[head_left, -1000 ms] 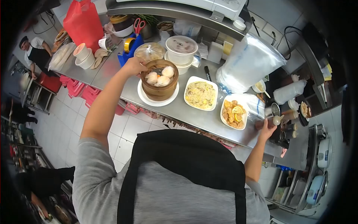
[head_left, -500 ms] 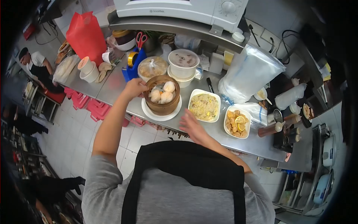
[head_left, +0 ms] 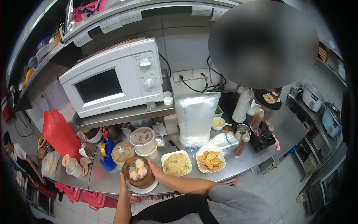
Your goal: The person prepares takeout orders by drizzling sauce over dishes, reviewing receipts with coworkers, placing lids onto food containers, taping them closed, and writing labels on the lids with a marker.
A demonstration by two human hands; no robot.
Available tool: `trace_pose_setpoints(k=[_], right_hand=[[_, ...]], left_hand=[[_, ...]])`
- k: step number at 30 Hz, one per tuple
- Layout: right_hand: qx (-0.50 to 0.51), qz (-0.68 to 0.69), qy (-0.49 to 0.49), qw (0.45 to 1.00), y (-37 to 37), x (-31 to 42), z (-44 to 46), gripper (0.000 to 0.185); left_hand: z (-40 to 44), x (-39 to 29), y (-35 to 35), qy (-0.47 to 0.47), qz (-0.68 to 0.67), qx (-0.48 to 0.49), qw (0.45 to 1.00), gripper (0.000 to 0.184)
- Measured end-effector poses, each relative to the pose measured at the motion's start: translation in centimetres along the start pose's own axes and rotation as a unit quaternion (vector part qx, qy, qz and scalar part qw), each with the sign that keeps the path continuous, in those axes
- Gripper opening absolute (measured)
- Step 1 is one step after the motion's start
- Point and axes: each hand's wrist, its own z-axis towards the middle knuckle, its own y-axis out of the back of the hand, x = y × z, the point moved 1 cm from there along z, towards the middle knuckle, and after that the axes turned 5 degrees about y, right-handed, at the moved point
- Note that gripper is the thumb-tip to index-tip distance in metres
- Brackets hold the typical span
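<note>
A round bamboo steamer (head_left: 147, 180) with several pale dumplings (head_left: 138, 169) inside sits on a white plate (head_left: 143, 190). My left hand (head_left: 125, 184) is against its left side, and my right hand (head_left: 156, 171) holds the right side, thumb near the rim. To the right stand a square white bowl of fried rice (head_left: 176, 164) and a white bowl of battered pieces with lemon slices (head_left: 211, 160). Behind the steamer are a bagged food bowl (head_left: 123, 152) and stacked lidded tubs (head_left: 143, 138).
A white microwave (head_left: 112, 80) stands on a shelf above the steel counter. Plastic bags (head_left: 195, 119), sauce bottles (head_left: 242, 145), a blue tape dispenser (head_left: 108, 155) and a red bag (head_left: 61, 132) are around. A co-worker (head_left: 22, 160) stands at far left.
My right hand has come from the sauce bottles at the right to the steamer's right side. My left hand has shifted lower on its left side. The view has tilted up and turned right.
</note>
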Motion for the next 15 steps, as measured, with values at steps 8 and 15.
trace_pose_setpoints(k=[8,15], right_hand=[[0.013,-0.151,0.101,0.983,0.2,-2.4,-0.3,0.067],[0.046,-0.127,0.035,0.990,0.1,0.6,-10.0,0.068]], left_hand=[[1.4,1.9,2.6,-0.050,-0.081,0.048,0.994,0.070],[-6.7,2.3,2.4,-0.107,0.015,0.070,0.992,0.075]])
